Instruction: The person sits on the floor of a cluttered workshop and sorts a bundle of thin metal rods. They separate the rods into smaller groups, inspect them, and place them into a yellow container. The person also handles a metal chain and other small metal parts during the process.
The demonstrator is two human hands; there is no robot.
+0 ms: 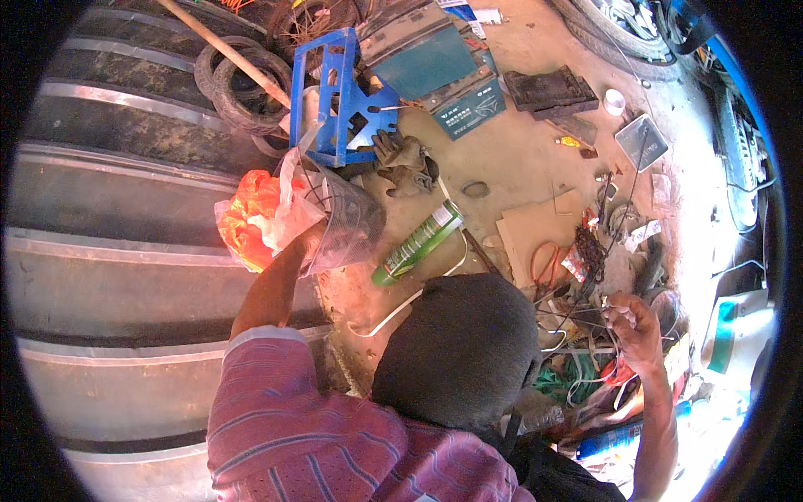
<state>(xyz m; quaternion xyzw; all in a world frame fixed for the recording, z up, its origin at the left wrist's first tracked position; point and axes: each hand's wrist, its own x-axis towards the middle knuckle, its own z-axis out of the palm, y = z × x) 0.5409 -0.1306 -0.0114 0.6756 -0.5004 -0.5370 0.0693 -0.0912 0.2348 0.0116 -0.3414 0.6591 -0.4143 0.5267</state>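
Observation:
Neither of my own hands is in view. Before me a person in a striped pink shirt (301,433), seen from above and behind, bends over a cluttered floor. The person's left forearm (276,282) reaches into a mesh bin (357,219) lined with plastic; its fingers are mostly hidden. An orange plastic bag (251,213) bulges from the bin's mouth. At right, the person's right hand (630,326) pinches thin strands over a heap of scraps and cords. Between the arms lies a green cylindrical can (417,245).
A blue metal stand (342,100) is behind the bin, near a dirty work glove (408,166) and teal box (467,110). Ribbed dark panels (125,263) fill the left. Cardboard (517,241), orange-handled scissors (544,263) and tyres (251,88) lie around.

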